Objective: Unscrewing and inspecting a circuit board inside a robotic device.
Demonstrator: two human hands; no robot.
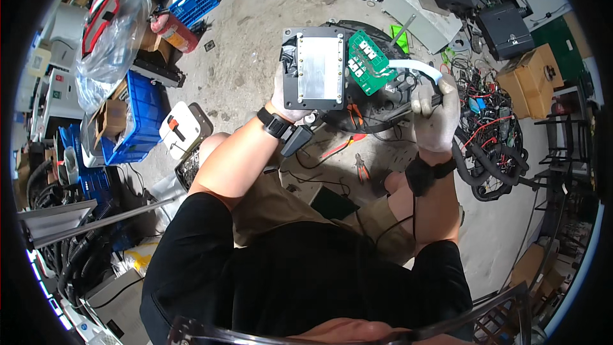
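Green board (371, 64) shows just beside the metal-faced box (320, 67) my left hand (288, 106) grips; my right hand (436, 116) curls at the white cable (412, 64), hold unclear. I'd keep that cable slack.

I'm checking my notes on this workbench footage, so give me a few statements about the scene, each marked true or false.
1. The left hand holds a black-framed module with a silver face. True.
2. A pale flat cable extends from the green circuit board toward the right hand. True.
3. In the picture, the circuit board is to the left of the module. False: it is to the right of it.
4. The right hand is bare. False: it wears a pale glove.
5. A red fire extinguisher shows in the upper left of the picture. True.
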